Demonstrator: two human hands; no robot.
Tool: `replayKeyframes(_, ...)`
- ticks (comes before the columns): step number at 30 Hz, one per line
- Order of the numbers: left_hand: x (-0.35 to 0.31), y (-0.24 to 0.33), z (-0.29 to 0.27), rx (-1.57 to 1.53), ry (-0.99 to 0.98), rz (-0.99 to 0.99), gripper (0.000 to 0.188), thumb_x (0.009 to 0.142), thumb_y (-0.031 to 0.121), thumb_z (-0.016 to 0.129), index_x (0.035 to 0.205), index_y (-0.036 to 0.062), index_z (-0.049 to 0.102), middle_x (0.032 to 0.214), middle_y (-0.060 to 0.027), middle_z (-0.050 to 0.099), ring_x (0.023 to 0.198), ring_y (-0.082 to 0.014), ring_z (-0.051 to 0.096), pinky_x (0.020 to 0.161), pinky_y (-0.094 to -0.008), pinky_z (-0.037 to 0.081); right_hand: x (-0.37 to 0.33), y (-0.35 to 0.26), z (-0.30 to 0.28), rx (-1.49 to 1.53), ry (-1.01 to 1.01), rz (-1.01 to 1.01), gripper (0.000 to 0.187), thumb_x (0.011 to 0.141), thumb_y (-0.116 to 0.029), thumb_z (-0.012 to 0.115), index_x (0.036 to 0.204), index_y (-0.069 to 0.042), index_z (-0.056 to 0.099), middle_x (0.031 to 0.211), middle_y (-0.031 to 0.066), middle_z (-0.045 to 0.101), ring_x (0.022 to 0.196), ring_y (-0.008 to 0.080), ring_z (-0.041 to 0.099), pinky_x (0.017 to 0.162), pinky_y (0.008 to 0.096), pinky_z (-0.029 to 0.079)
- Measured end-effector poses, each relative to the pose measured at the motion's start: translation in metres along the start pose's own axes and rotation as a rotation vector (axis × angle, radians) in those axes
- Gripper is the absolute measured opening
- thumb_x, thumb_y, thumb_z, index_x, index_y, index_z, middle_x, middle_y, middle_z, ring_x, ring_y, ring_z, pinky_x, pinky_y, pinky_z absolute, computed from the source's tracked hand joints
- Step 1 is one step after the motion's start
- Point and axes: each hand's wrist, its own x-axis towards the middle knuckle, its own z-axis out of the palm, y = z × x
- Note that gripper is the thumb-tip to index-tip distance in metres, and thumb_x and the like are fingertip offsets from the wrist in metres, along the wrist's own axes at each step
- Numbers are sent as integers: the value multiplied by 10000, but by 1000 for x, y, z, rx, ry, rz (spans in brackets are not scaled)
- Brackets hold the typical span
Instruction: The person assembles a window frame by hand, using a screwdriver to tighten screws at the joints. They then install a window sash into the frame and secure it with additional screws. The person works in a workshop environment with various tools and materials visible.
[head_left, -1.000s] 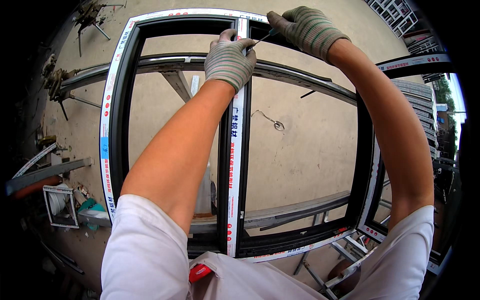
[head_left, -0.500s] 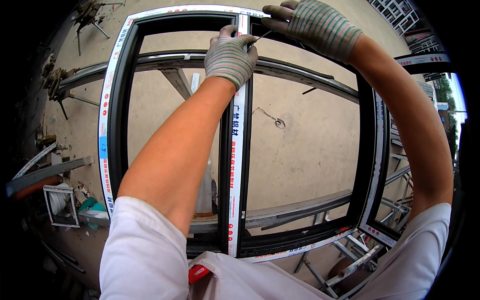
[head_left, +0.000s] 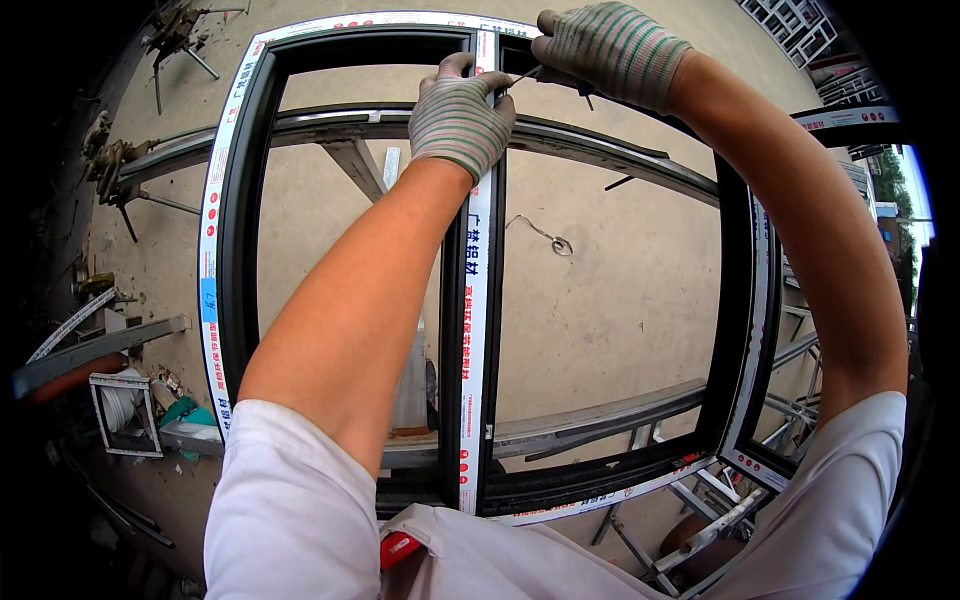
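Observation:
Before me lies a black window frame (head_left: 232,200) with white printed protective film along its faces. Near its far end my left hand (head_left: 462,115), in a striped knit glove, closes over the upright middle bar (head_left: 475,330), with thumb and fingers at the bar's right edge. My right hand (head_left: 615,55), gloved alike, is curled round a tool with a thin metal shaft (head_left: 525,74) above the frame's far right part. The shaft slants down toward my left fingertips; they hide its tip. A short dark end (head_left: 589,101) sticks out below my right hand; the tool's exact kind is unclear.
Metal rails (head_left: 610,152) run crosswise beneath the frame. A second black sash (head_left: 765,400) adjoins at right. Metal stands (head_left: 180,45) are at far left, and a small white frame (head_left: 125,415) lies at left. A curled wire (head_left: 560,245) lies on the floor.
My right hand has moved slightly left and its fingers have curled in; a dark end now shows below it. My left hand stays on the middle bar.

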Motion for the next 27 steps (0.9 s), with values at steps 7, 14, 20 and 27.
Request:
replayKeyframes(7,1,-1,1,-1,16,11,250,877,327,758,1105,237,811,1438,-77,575,1231,-296,603,1040,-413,532,0,-1,2,17,-9,57,190,943,-232,678,840,-82,734,837,130,725,759,287,731,691,420,582)
replayKeyframes(14,1,2,-3,12,-57,-17,295,896,285,698,1175,285,790,1476,-63,541,1295,-296,558,1078,-433,524,2,-2,8,56,22,154,171,912,-266,699,810,-131,719,797,120,719,752,288,725,702,434,574)
replayKeyframes(20,2,0,1,18,-2,-2,249,885,348,747,1109,260,810,1446,-79,568,1258,-301,583,1055,-410,524,6,0,41,82,183,238,392,1014,-413,593,966,-63,762,784,175,698,699,358,661,708,428,552)
replayKeyframes(27,1,-4,2,26,4,11,481,870,325,732,1335,207,691,1450,-91,560,1277,-312,575,1075,-427,516,12,-12,25,237,54,439,366,1001,-366,588,945,-60,780,692,173,662,600,331,632,635,419,537)
